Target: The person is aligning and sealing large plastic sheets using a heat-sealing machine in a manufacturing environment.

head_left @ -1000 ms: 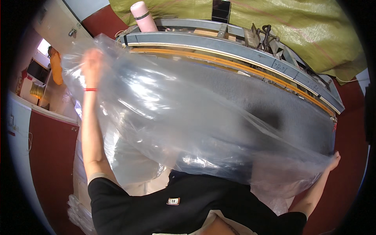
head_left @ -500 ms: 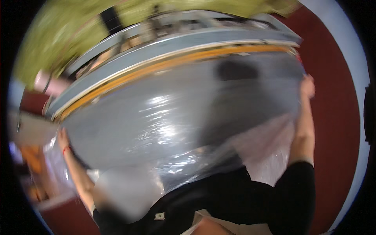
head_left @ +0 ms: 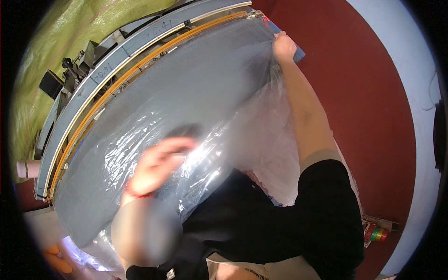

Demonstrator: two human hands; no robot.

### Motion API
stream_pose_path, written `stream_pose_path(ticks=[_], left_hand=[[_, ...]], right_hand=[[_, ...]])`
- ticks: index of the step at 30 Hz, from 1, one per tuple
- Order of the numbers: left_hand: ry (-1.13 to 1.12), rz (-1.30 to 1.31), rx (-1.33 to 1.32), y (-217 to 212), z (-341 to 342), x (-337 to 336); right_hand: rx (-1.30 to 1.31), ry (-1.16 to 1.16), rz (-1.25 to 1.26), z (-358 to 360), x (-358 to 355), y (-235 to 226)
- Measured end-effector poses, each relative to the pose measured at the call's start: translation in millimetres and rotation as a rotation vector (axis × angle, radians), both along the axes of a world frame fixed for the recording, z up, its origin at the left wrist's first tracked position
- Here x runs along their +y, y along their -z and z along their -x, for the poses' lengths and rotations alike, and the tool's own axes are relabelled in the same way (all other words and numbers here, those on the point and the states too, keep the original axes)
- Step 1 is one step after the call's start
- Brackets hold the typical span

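A sheet of transparent plastic film [head_left: 135,140] lies across a grey worktable [head_left: 200,70], glossy and wrinkled toward my body. At the table's far right corner my right hand [head_left: 283,46] is closed in a fist on the film's edge, which is drawn up into folds there. My left hand [head_left: 158,163] is over the film near the middle front, its fingers bent and smeared by motion. Whether it touches or pinches the film cannot be made out. More film [head_left: 266,135] hangs slack between my right arm and my body.
Along the table's far side runs a grey metal rail [head_left: 116,56] with handwritten marks and an orange strip [head_left: 140,58]. Black fittings [head_left: 70,70] stand behind it, before a yellow-green sheet [head_left: 46,42]. A pink cylinder [head_left: 29,169] is at the left; coloured rolls [head_left: 377,234] rest on the red floor [head_left: 373,116].
My left hand has left the table's left edge and moved inward over the film. My right hand stays at the right corner. The view has turned, so the table appears more tilted.
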State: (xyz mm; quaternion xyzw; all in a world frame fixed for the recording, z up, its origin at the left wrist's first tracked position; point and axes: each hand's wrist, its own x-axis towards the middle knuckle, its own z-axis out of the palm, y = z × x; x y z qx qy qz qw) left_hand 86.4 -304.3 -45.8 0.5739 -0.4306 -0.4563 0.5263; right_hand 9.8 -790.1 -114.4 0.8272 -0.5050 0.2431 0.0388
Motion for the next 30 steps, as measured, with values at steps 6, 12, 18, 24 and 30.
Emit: stream_pose_path(ticks=[6, 12, 18, 24, 30], left_hand=[[0.039, -0.164, -0.08, 101.0, 116.7, -160.0], [0.359, -0.209, 0.371, 106.7, 128.5, -172.1], [0.653, 0.599, 0.211, -32.5, 78.9, -41.9], [-0.31, 0.504, -0.06, -36.0, 10.9, 310.4], [-1.377, 0.355, -0.347, -75.2, 0.7, 554.5]], right_hand=[[-0.077, -0.04, -0.02, -6.8, 3.7, 1.9], [-0.081, -0.025, -0.043, 2.1, -1.0, -2.2], [0.007, -0.034, -0.127, 4.9, -7.7, -6.8], [0.007, -0.028, -0.094, 3.7, 13.6, -16.5], [0.082, -0.005, -0.045, 3.6, -5.7, -0.8]])
